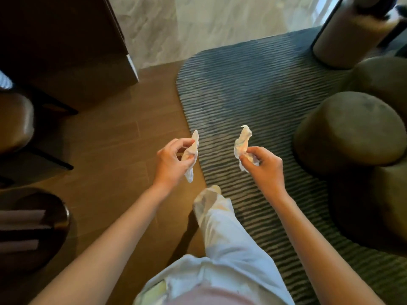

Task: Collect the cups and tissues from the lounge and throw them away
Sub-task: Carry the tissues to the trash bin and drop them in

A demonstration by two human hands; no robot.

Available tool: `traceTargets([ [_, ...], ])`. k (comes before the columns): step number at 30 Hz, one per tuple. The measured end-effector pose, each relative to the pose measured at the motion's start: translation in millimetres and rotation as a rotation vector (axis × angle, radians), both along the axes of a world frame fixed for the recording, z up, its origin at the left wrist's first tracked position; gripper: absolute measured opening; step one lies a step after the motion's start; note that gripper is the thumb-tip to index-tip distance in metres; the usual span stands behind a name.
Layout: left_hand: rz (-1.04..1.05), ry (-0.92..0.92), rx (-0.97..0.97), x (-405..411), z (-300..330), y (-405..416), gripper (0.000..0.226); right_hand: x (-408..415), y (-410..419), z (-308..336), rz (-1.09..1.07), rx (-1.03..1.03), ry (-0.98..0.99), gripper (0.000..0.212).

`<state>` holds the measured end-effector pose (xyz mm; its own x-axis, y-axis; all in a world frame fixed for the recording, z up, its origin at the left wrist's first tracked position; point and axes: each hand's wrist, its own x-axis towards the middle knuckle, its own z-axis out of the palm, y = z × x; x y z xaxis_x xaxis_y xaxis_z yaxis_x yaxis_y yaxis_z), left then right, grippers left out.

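Note:
My left hand (170, 161) pinches a crumpled white tissue (192, 150) between thumb and fingers, held out at waist height over the wooden floor. My right hand (263, 166) grips a second crumpled white tissue (242, 144), its loose end sticking up above the fingers. Both tissues hang in the air, a short gap apart. No cup is in view.
A grey striped rug (253, 95) lies ahead and to the right. Round olive stools (350, 128) stand on its right side, a pale cylinder (343, 34) beyond them. Brown chairs (15, 119) and a dark cabinet (66, 47) are on the left, a dark round table (52, 216) lower left.

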<state>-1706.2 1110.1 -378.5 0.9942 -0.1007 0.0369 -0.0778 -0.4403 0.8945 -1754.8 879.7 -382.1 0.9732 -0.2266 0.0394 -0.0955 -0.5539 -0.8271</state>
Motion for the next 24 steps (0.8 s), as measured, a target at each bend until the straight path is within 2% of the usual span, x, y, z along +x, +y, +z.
traceTargets([
  [10, 0.034, 0.02, -0.057, 264, 31, -82, 0.03, 265, -79, 20, -0.045, 0.105, 0.0, 0.014],
  [16, -0.019, 0.057, -0.07, 421, 16, -126, 0.033, 417, -120, 3, -0.058, 0.013, -0.099, 0.009],
  [24, -0.136, 0.065, -0.066, 665, 8, -191, 0.034, 615, -186, 9, -0.211, -0.063, -0.053, 0.011],
])
